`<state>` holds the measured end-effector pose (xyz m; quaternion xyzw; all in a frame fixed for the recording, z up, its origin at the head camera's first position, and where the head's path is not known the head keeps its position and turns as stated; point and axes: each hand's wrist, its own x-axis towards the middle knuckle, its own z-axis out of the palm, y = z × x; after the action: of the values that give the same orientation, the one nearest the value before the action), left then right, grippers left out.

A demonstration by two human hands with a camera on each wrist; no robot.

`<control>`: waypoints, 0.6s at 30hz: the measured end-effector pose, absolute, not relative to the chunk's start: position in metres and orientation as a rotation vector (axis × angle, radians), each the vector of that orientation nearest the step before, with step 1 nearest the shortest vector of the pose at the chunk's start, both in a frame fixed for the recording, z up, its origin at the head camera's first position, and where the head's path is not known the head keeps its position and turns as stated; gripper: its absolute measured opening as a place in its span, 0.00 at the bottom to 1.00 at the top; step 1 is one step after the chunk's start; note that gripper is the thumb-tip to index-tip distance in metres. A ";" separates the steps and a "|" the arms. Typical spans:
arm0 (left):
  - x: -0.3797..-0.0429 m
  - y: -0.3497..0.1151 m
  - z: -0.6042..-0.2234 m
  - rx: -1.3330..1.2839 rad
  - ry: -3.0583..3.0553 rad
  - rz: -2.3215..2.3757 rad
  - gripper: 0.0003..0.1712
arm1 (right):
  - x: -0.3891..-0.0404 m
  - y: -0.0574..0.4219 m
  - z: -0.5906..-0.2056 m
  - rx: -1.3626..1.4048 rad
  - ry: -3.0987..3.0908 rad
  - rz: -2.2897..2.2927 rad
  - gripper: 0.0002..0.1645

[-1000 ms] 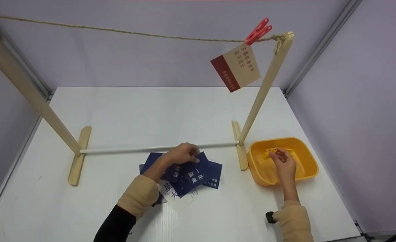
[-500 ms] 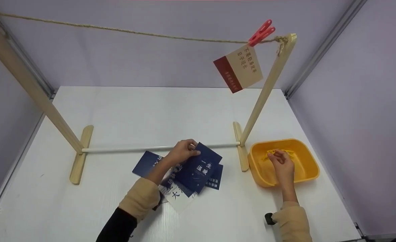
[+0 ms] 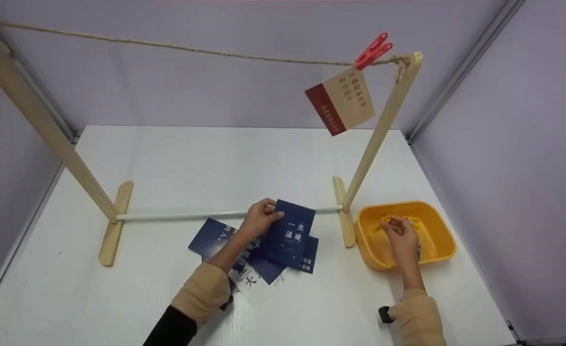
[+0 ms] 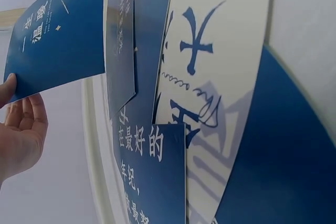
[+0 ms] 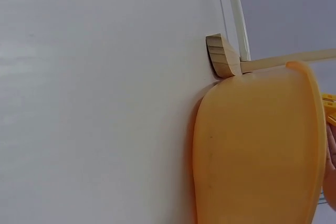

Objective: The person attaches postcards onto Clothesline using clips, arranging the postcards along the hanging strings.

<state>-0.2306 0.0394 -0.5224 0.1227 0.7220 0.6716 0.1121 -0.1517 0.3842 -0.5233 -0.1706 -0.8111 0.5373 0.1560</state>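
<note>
Between thumb and fingers, my left hand [image 3: 256,221] pinches one corner of a dark blue card [image 3: 291,238] with white writing. The left wrist view has that card [image 4: 63,35] raised above the other cards. Beneath it, several overlapping cards, blue and white, lie fanned on the table, among them a white card [image 4: 215,35] with large blue characters. My right hand [image 3: 403,242] is over the yellow basin [image 3: 365,247], pinching a yellow clothespin [image 3: 385,220]. In the right wrist view the clothespin [image 5: 330,107] shows just past the basin's rim; most of the hand is hidden there.
A wooden frame stands on the white table, its right post [image 3: 376,139] close to the basin. A rope [image 3: 177,47] spans the top, where a red clothespin [image 3: 373,50] holds a cream and red card [image 3: 343,101]. A white rod [image 3: 182,216] joins the feet.
My left hand has drawn the blue card up off the pile and turned it more upright. Another blue card in the pile has shifted left. The right hand has barely moved.
</note>
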 end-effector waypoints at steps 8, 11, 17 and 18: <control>-0.234 0.041 -0.520 0.314 2.178 2.112 0.14 | -0.183 0.397 -0.554 -0.250 -2.285 1.587 0.22; -0.231 0.040 -0.507 0.351 2.187 2.177 0.13 | -0.196 0.398 -0.553 -0.117 -2.265 1.570 0.20; -0.219 0.042 -0.473 0.383 2.130 2.359 0.12 | -0.200 0.372 -0.502 0.167 -2.174 1.699 0.18; -0.220 0.043 -0.473 0.387 2.117 2.388 0.12 | -0.195 0.361 -0.482 0.194 -2.168 1.720 0.18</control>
<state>-0.2203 0.0432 -0.4729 0.1202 0.6582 0.7423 -0.0365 -0.1952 0.3608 -0.4817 0.0688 -0.7683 0.6097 0.1826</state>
